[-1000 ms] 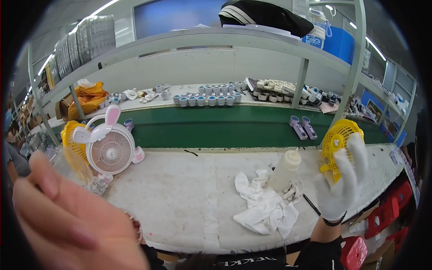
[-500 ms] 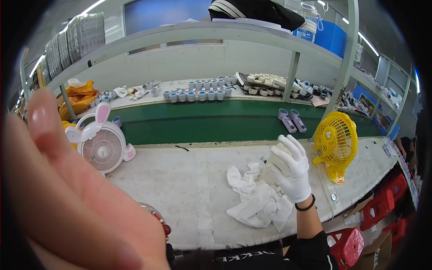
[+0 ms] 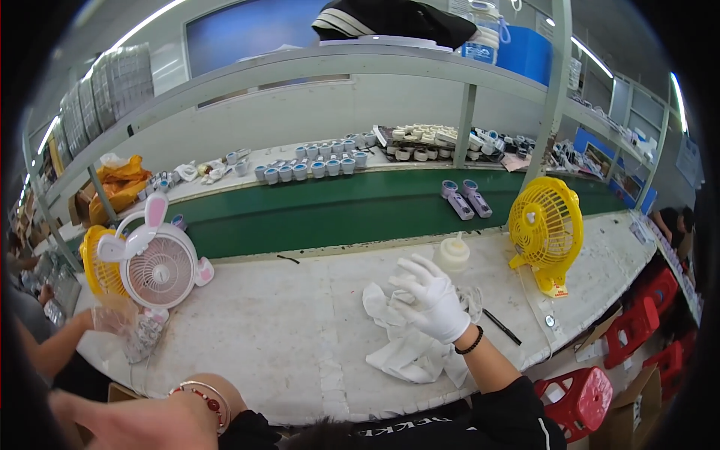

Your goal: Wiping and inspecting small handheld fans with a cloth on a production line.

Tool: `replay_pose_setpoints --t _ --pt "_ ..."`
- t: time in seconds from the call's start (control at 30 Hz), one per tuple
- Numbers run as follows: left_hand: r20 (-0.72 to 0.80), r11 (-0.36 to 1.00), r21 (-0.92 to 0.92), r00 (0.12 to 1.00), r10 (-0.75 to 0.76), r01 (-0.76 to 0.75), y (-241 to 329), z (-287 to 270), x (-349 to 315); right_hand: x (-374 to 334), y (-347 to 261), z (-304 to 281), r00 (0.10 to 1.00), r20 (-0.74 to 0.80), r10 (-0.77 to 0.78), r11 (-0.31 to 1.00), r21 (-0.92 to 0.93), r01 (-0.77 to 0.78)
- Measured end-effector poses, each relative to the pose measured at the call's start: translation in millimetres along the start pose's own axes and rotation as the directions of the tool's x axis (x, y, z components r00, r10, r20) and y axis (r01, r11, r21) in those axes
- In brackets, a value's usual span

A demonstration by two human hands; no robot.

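The cloth [image 3: 405,363] is crumpled on the table [image 3: 255,322] below the right hand [image 3: 432,301], whose fingers are parted, nothing seen gripped; the left hand's [image 3: 146,424] cut-off grip cannot be told. Light, limp handling is expected, best pinched by a fold.

Mid table [image 3: 262,322] is open between rabbit fan [image 3: 159,268] and white cloth [image 3: 405,364]. Left end crowded: co-worker's arm [image 3: 66,337], plastic bag [image 3: 146,337]. Right side tight: bottle [image 3: 452,256] just beyond right hand [image 3: 429,301], pen [image 3: 501,327] beside cloth, then yellow fan [image 3: 546,225]. Shelf post [image 3: 553,105] blocks behind. Green belt [image 3: 322,206] passable left of small purple fans [image 3: 457,202].
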State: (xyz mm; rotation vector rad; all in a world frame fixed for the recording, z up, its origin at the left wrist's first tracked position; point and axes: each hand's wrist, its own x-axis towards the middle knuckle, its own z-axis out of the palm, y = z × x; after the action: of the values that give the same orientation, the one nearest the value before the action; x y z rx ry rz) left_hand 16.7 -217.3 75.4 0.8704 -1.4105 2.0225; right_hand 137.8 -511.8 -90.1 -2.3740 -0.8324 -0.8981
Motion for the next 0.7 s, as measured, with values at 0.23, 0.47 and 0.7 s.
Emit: replay_pose_setpoints --t 0.23,0.47,0.7 --pt "0.562 0.763 0.366 0.528 -0.637 0.532 14.1 -32.7 -107.5 -7.0 6.0 40.6 0.958 0.262 -0.114 0.993 0.072 0.099" --pt "0.541 0.605 0.551 0.305 -0.783 0.575 16.3 -64.0 -220.8 -20.7 9.5 72.6 0.911 0.387 -0.144 0.986 0.132 0.100" --pt "0.265 0.126 0.663 -0.074 -0.961 0.738 12.2 -103.5 -273.6 -26.3 15.4 81.9 0.907 0.412 -0.083 0.976 0.216 -0.009"
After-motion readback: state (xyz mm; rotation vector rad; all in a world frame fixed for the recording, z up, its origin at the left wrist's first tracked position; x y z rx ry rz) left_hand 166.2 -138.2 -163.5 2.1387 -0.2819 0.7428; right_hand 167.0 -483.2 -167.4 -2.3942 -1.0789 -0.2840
